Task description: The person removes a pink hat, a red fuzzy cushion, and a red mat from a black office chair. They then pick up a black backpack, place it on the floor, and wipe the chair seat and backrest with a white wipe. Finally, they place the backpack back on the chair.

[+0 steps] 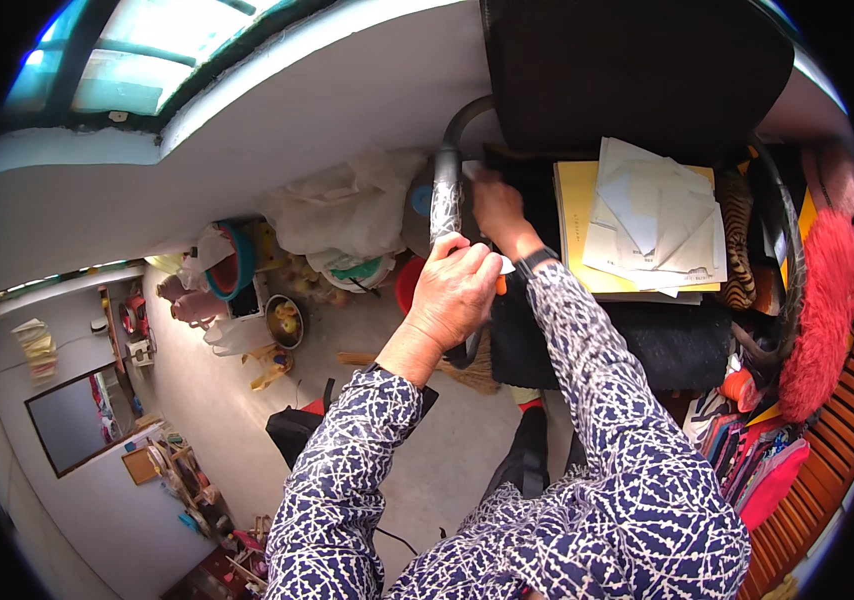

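Observation:
My left hand [457,292] is closed around a small white and orange object [503,279], mostly hidden in the fist. It rests at the front of the chair's curved left armrest [448,154], over which part of a black-and-white patterned wrap [446,202] shows. My right hand [500,211], blurred, is just inside that armrest, above the dark seat. Its fingertips are too unclear to show whether they hold anything. To its right, loose papers [659,217] lie on yellow folders [571,225] on the chair's black seat cover [667,337].
The black chair back [629,71] stands by the wall. A red fluffy thing [821,315] hangs beyond the right armrest [793,262], above folded cloths [749,457]. Left on the floor are plastic bags [344,210], a metal bowl [284,321] and a straw broom [472,371].

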Action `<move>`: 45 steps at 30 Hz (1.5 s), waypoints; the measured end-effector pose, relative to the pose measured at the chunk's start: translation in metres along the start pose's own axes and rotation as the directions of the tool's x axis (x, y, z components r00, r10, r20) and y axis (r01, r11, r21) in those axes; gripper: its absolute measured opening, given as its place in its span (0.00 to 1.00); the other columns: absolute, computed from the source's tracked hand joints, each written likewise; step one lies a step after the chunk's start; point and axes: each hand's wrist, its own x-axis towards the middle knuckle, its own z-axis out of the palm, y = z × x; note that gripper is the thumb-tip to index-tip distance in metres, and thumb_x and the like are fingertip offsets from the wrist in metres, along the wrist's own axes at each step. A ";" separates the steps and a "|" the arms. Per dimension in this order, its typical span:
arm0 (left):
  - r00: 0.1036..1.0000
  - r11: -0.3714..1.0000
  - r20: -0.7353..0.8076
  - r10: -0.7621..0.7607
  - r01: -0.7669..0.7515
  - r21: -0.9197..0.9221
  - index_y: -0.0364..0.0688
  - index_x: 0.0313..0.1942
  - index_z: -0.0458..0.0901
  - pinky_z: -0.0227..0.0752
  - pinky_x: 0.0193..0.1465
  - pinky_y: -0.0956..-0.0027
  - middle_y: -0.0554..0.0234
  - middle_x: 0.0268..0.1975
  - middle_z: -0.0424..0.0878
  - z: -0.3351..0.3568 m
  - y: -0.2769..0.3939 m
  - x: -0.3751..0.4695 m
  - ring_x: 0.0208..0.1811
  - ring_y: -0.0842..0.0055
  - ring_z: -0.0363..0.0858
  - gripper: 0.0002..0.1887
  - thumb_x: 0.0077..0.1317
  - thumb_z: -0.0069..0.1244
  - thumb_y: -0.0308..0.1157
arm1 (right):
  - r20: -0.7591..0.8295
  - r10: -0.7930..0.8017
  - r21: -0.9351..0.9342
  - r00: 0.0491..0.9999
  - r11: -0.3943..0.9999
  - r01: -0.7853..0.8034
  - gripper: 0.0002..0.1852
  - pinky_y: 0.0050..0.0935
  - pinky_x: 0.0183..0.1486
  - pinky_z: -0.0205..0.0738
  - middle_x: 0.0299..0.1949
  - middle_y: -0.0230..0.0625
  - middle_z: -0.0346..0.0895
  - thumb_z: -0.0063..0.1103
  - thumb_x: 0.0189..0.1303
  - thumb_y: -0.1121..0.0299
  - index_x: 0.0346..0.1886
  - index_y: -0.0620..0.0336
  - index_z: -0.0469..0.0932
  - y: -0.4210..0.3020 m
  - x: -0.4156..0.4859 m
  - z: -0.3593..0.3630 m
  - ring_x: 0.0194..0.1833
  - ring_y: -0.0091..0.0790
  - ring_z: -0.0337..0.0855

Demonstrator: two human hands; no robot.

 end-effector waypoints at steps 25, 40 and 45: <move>1.000 1.000 0.023 -0.004 0.003 0.030 0.44 0.31 0.75 0.69 0.59 0.65 0.66 0.29 0.74 -0.003 -0.001 0.001 0.33 0.71 0.80 0.08 0.56 0.59 0.28 | -0.119 -0.223 -0.061 0.968 0.974 0.217 0.18 0.46 0.42 0.85 0.46 0.45 0.79 0.57 0.59 0.73 0.54 0.59 0.79 0.018 0.015 -0.010 0.46 0.47 0.87; 1.000 1.000 0.014 -0.017 0.017 0.000 0.44 0.31 0.75 0.69 0.60 0.64 0.65 0.29 0.74 0.000 0.000 -0.001 0.35 0.69 0.80 0.10 0.53 0.60 0.26 | -0.014 0.015 -0.228 1.000 0.973 -0.018 0.12 0.43 0.38 0.85 0.42 0.48 0.84 0.58 0.59 0.73 0.47 0.59 0.81 0.024 0.022 -0.021 0.41 0.50 0.89; 0.999 1.000 0.028 -0.018 0.019 -0.004 0.43 0.31 0.75 0.69 0.60 0.63 0.65 0.29 0.75 -0.002 -0.001 -0.001 0.35 0.68 0.80 0.09 0.54 0.59 0.25 | 0.174 -0.162 -0.189 0.971 0.963 0.195 0.14 0.41 0.40 0.85 0.42 0.45 0.86 0.60 0.59 0.69 0.46 0.65 0.80 0.021 -0.007 -0.021 0.37 0.46 0.90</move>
